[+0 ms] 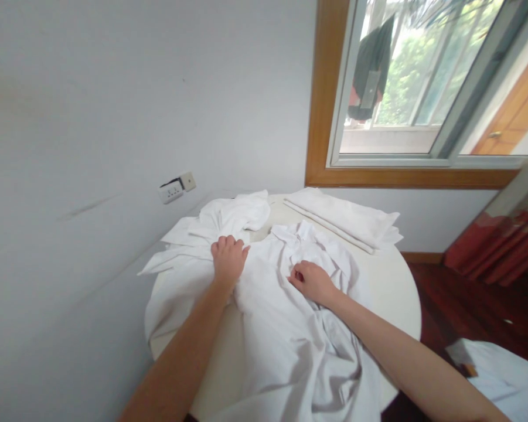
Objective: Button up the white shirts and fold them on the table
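A large crumpled white cloth (pixel 285 340) is spread over a round white table (pixel 399 293) and hangs off its near edge. My left hand (pixel 228 259) rests on the cloth's left side, fingers curled and gripping a fold. My right hand (pixel 310 281) sits near the cloth's middle, fingers closed in a pinch on the fabric. More rumpled white cloth (pixel 228 220) lies beyond my left hand.
A folded white cloth stack (pixel 347 220) lies at the table's far side under the wood-framed window (pixel 320 170). A wall socket (pixel 176 187) is on the grey wall at left. Dark wood floor and red fabric (pixel 496 246) are at right; another white item (pixel 505 375) at lower right.
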A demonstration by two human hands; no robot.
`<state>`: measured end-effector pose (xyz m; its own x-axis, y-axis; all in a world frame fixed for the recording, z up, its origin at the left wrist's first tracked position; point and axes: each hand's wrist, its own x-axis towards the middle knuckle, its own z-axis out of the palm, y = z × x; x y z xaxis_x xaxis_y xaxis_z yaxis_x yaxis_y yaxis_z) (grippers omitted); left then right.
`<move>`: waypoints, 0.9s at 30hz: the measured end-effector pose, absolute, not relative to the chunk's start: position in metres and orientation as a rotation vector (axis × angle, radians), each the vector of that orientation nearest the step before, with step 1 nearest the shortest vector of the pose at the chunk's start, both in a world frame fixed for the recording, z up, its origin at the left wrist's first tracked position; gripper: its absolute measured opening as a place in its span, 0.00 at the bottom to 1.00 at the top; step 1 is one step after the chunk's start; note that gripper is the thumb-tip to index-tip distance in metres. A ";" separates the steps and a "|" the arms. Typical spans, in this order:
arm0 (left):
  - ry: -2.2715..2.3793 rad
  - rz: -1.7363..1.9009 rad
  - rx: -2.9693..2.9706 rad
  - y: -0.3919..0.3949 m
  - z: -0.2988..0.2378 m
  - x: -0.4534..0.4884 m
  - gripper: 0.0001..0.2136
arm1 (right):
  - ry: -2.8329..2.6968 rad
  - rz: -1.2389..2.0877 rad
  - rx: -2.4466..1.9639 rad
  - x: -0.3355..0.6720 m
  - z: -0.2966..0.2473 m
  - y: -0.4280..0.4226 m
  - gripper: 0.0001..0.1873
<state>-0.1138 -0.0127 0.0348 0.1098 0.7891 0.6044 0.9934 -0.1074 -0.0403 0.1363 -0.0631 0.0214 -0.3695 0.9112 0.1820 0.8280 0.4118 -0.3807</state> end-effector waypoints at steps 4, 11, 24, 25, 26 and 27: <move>-1.749 -0.611 -1.976 -0.014 0.040 -0.114 0.13 | -2.411 0.298 -1.448 0.134 0.019 -0.064 0.10; -1.913 -0.406 -1.939 -0.013 0.046 -0.117 0.17 | -2.411 0.298 -1.358 0.137 0.019 -0.063 0.08; -2.141 -0.370 -2.010 -0.022 0.057 -0.114 0.22 | -2.148 0.643 -1.403 0.132 0.019 -0.060 0.22; -2.139 -0.399 -2.033 -0.023 0.058 -0.115 0.20 | -2.140 0.664 -1.386 0.133 0.018 -0.059 0.20; -2.133 -0.435 -2.061 -0.024 0.058 -0.116 0.18 | -2.115 0.695 -1.365 0.133 0.018 -0.058 0.19; -2.122 -0.470 -2.089 -0.024 0.058 -0.118 0.16 | -2.074 0.733 -1.339 0.133 0.018 -0.057 0.18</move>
<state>-0.1175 -0.0237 0.0579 -0.0352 0.9519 0.3043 0.9913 -0.0053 0.1312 0.1335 -0.0569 0.0176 -0.3456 0.9248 0.1592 0.6194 0.3523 -0.7016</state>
